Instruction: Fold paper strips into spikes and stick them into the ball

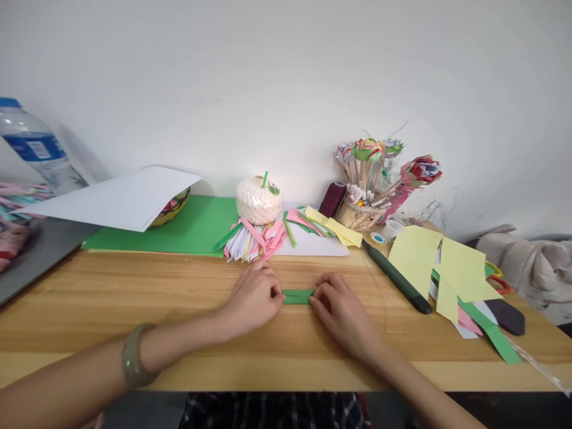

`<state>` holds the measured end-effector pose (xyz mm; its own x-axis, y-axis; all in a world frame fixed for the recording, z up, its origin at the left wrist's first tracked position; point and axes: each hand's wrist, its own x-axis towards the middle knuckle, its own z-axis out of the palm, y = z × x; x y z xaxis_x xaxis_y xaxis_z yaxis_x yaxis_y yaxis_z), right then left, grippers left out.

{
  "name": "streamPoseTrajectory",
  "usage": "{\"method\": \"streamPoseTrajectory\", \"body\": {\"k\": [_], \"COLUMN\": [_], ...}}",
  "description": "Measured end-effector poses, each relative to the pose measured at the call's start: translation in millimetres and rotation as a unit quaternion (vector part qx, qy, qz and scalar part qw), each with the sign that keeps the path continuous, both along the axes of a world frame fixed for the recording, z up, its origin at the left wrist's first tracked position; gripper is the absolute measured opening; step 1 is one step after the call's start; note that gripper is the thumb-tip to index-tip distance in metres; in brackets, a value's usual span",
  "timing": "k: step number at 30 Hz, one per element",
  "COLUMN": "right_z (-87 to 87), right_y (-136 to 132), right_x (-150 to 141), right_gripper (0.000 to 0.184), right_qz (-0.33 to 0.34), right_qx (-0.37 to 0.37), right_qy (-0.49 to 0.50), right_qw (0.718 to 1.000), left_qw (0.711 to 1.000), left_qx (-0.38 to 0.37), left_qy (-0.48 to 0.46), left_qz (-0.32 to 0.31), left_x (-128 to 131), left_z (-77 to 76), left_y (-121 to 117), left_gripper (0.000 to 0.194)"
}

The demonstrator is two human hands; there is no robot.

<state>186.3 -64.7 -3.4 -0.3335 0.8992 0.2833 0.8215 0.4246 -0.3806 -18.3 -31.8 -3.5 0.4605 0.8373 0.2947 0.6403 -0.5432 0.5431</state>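
A short green paper strip (298, 296) lies flat on the wooden table (134, 298) between my two hands. My left hand (254, 295) has its fingers curled and pressed on the strip's left end. My right hand (339, 307) pinches and presses the strip's right end. A green bangle sits on my left wrist. Just behind the hands lies a heap of folded pink, white and green paper strips (254, 237).
A netted white ball (258, 200), green sheet (192, 226), white sheet (120, 196) over a basket, and water bottle (36, 149) stand at the back left. Right: a basket of paper flowers on sticks (364, 202), dark thread spool (332, 199), black-green cutter (395, 275), yellow paper pieces (447, 262).
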Motion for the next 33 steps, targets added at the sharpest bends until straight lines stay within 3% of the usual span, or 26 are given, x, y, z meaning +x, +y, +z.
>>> {"method": "streamPoseTrajectory", "body": {"k": [11,13,15,18,22,26,29,33], "right_z": [-1.7,-2.4,-2.7,-2.3,-2.3,-1.0,2.9,8.6], "right_y": [-1.3,-1.2,-1.7,-5.9,-19.1,-29.3,-29.9,-27.2], "right_x": [0.1,1.2,2.4,2.6,-2.0,-3.9,-0.7,3.1], "right_gripper": [0.008,0.008,0.010,0.018,0.032,0.057,0.060,0.061], "right_qz": [-0.019,-0.019,-0.013,0.011,0.102,0.152,0.162,0.164], "right_qx": [0.018,0.029,0.044,0.073,0.089,0.029,-0.030,-0.081], "right_qy": [-0.034,-0.035,-0.038,-0.046,-0.084,-0.142,-0.159,-0.152], "right_qw": [0.999,0.999,0.998,0.996,0.987,0.978,0.973,0.971], "left_qw": [0.999,0.998,0.997,0.987,0.959,0.945,0.934,0.924], "left_qx": [0.030,0.043,0.059,0.122,0.211,0.201,0.164,0.125], "left_qy": [0.032,0.034,0.035,0.063,0.133,0.205,0.264,0.297], "left_qz": [0.008,-0.006,-0.033,-0.082,-0.131,-0.158,-0.179,-0.205], "left_x": [-0.1,-2.6,-4.3,-4.7,-4.4,-10.4,-18.3,-25.9], "left_z": [-5.0,-5.1,-4.0,-2.6,-7.8,-15.2,-14.8,-10.2], "left_y": [-2.1,-3.0,-4.2,-5.8,-7.7,-13.1,-18.3,-21.9], "left_gripper": [0.015,0.011,0.020,0.019,0.020,0.032,0.044,0.045]}}
